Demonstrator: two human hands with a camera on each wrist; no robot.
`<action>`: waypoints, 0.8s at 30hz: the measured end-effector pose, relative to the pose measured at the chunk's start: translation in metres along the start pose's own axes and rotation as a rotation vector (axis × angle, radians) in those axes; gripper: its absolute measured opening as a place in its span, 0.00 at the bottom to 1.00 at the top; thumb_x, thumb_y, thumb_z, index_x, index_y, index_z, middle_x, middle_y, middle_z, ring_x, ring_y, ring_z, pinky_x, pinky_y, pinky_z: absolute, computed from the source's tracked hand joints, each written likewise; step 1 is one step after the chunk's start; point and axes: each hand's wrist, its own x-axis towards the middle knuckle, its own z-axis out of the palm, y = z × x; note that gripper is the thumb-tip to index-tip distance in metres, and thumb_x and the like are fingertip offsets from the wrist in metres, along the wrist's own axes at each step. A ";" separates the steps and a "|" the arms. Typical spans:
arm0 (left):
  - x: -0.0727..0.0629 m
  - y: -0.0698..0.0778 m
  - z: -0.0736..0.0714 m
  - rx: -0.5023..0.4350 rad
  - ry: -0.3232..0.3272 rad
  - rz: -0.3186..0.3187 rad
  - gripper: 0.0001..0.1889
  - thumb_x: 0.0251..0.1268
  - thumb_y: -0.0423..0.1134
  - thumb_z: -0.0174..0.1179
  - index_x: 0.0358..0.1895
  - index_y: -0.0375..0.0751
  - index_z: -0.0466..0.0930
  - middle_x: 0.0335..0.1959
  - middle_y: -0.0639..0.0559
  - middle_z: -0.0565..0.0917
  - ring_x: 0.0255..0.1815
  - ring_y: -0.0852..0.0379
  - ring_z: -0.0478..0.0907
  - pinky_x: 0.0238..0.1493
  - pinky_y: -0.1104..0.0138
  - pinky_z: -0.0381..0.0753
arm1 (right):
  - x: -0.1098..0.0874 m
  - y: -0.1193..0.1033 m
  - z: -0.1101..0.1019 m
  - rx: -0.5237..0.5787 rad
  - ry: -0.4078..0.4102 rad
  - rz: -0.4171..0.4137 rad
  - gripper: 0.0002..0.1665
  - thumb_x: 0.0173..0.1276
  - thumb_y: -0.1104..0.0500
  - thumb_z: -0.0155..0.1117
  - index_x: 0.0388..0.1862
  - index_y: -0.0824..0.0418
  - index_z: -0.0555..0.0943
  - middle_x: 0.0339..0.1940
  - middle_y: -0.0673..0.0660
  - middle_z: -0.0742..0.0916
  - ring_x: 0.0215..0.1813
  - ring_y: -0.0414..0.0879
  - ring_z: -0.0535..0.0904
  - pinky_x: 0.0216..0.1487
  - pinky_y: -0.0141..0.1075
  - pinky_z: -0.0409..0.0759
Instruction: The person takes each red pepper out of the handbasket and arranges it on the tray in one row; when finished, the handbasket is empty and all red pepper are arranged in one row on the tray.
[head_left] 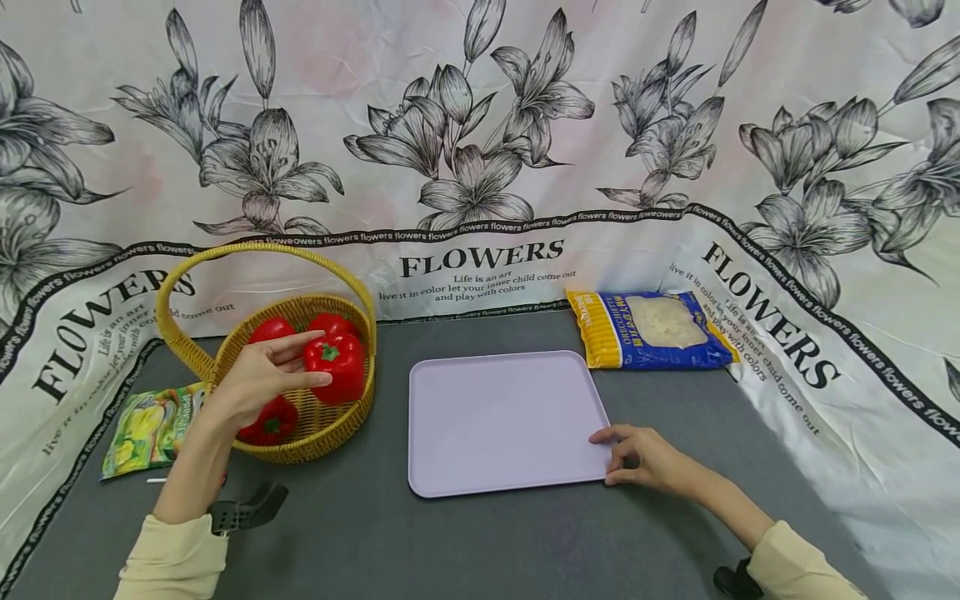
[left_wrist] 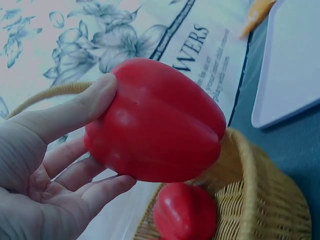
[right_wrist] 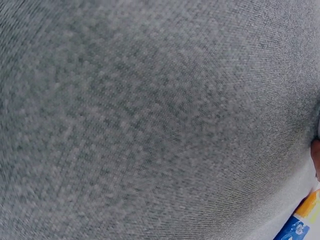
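Observation:
My left hand [head_left: 251,379] pinches a red bell pepper [head_left: 343,379] between thumb and fingers, above the wicker basket [head_left: 341,433]. In the left wrist view this bell pepper [left_wrist: 155,122] is lifted clear of the basket's rim, the thumb on its upper side and fingers beneath. Other red bell peppers [head_left: 272,421] lie inside the basket. At the lower right of the lilac tray [head_left: 502,425], my right hand [head_left: 652,462] grips the edge with bent fingers and thumb. Only a sliver of a right finger [right_wrist: 316,155] enters the right wrist view; grey fabric fills most of it.
A blue and yellow pasta bag [head_left: 660,329] lies behind the tray on the right. Left of the basket is a green and yellow packet [head_left: 146,433], partly behind the left forearm. The basket's tall handle [head_left: 262,247] arches up. A flower-printed cloth hangs behind the grey table [head_left: 450,546].

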 end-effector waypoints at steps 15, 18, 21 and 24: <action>0.025 0.011 0.045 -0.067 -0.071 0.055 0.34 0.57 0.34 0.68 0.68 0.32 0.66 0.62 0.32 0.73 0.60 0.37 0.74 0.50 0.63 0.80 | -0.002 0.005 0.002 0.010 -0.017 0.036 0.09 0.60 0.53 0.71 0.24 0.45 0.80 0.54 0.56 0.82 0.51 0.49 0.78 0.50 0.41 0.79; 0.034 0.010 0.057 -0.055 -0.082 0.069 0.34 0.56 0.33 0.69 0.67 0.32 0.67 0.61 0.32 0.74 0.59 0.37 0.74 0.51 0.61 0.80 | -0.002 0.004 0.002 0.008 -0.009 0.026 0.09 0.59 0.54 0.72 0.23 0.45 0.80 0.54 0.57 0.83 0.50 0.49 0.78 0.50 0.39 0.79; 0.044 0.009 0.070 -0.059 -0.096 0.087 0.33 0.56 0.32 0.69 0.66 0.32 0.69 0.60 0.33 0.76 0.57 0.38 0.76 0.51 0.60 0.80 | -0.002 0.004 0.001 0.003 0.002 0.016 0.10 0.59 0.54 0.72 0.23 0.45 0.79 0.53 0.57 0.83 0.50 0.49 0.78 0.49 0.38 0.79; 0.054 0.006 0.086 -0.084 -0.115 0.103 0.32 0.55 0.31 0.68 0.65 0.32 0.70 0.59 0.34 0.77 0.56 0.39 0.76 0.52 0.59 0.80 | -0.002 0.003 0.002 0.007 0.013 0.000 0.09 0.60 0.54 0.71 0.23 0.46 0.80 0.53 0.58 0.83 0.50 0.51 0.78 0.49 0.38 0.79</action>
